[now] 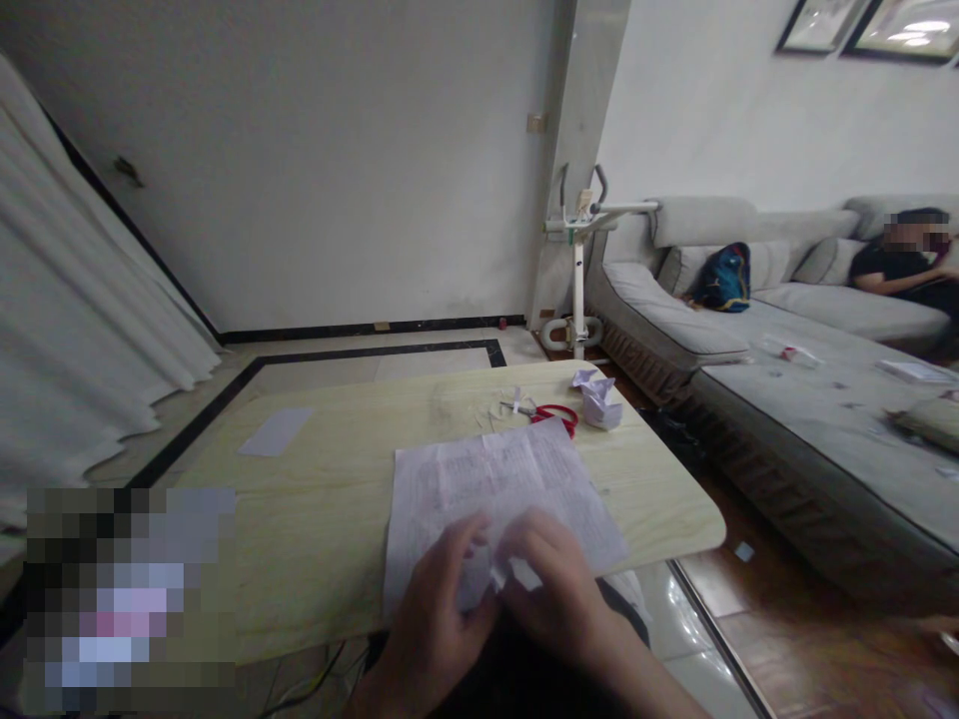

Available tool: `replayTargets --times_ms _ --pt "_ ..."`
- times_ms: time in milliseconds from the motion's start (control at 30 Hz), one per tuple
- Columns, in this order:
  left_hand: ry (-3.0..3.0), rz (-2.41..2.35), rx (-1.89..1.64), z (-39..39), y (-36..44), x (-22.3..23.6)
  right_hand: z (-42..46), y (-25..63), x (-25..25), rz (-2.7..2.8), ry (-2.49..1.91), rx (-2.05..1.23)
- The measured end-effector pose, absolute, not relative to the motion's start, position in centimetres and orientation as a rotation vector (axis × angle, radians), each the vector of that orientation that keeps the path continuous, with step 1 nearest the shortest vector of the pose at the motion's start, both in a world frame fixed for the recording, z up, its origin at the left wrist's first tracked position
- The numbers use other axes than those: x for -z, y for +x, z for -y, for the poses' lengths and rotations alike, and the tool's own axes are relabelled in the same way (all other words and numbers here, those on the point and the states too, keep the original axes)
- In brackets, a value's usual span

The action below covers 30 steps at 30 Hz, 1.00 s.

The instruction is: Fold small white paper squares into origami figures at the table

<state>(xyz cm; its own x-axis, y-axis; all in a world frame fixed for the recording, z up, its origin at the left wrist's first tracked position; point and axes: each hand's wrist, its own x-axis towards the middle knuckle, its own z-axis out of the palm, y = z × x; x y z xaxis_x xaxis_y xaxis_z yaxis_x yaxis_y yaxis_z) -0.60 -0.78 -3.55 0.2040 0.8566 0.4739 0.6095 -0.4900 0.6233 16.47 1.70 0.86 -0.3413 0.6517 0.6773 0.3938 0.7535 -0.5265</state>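
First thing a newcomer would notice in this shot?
Probably the two hands, left hand and right hand, close together over the near part of a large printed sheet on the pale wooden table; whatever is between the fingers is too blurred to tell. Next, the red-handled scissors by the sheet's far edge, then the blue backpack on the grey sofa.

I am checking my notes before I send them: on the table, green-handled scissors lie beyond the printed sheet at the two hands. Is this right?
Not quite: the head view shows that the scissors are red-handled, not green-handled. They do lie on the table, beyond the printed sheet at the left hand and right hand.
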Motion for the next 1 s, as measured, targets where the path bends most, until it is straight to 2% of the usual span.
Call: replayTargets --times_ms 300,1000 --pt "2.22 -1.382 -1.347 0.7 -0.2 2.2 -1.5 16.4 -0.8 1.901 -0.79 -0.379" --pt "2.163 -1.393 -1.402 1.2 0.2 2.1 -1.5 16.1 1.0 1.772 -0.735 -0.407"
